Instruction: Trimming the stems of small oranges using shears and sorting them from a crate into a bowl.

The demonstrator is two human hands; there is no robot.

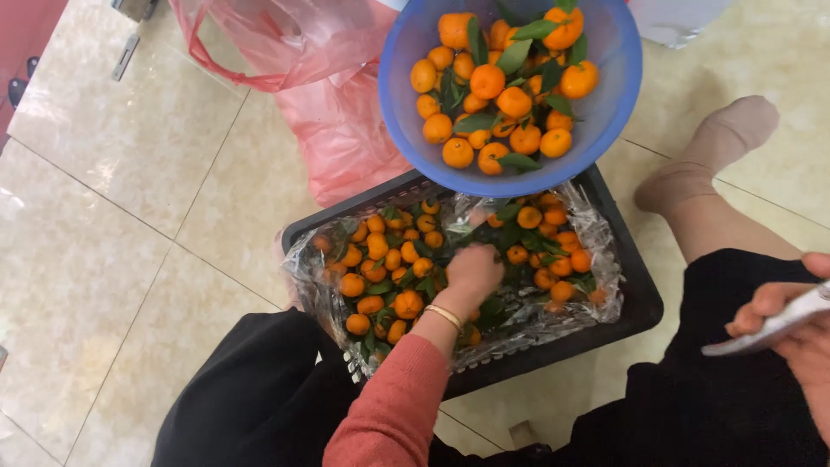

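The left hand (471, 270), on a coral-red sleeve with a thin gold bangle (443, 316) at the wrist, reaches down into the middle of a black slatted plastic crate (641, 298) lined with crinkled clear plastic film (596, 227). Its fingers are curled down among the small orange tangerines with green leaves (380, 268) that fill the crate; whether they pinch one I cannot tell. The right hand (800, 333), at the right edge of the view above a black-clad knee, has its fingers closed around a flat silver-white device (765, 330). A round blue plastic bowl (618, 78) heaped with more leafy tangerines sits over the crate's far edge. A pink plastic bag (337, 112) lies on the beige tiled floor (130, 216) beyond the crate's far left corner.
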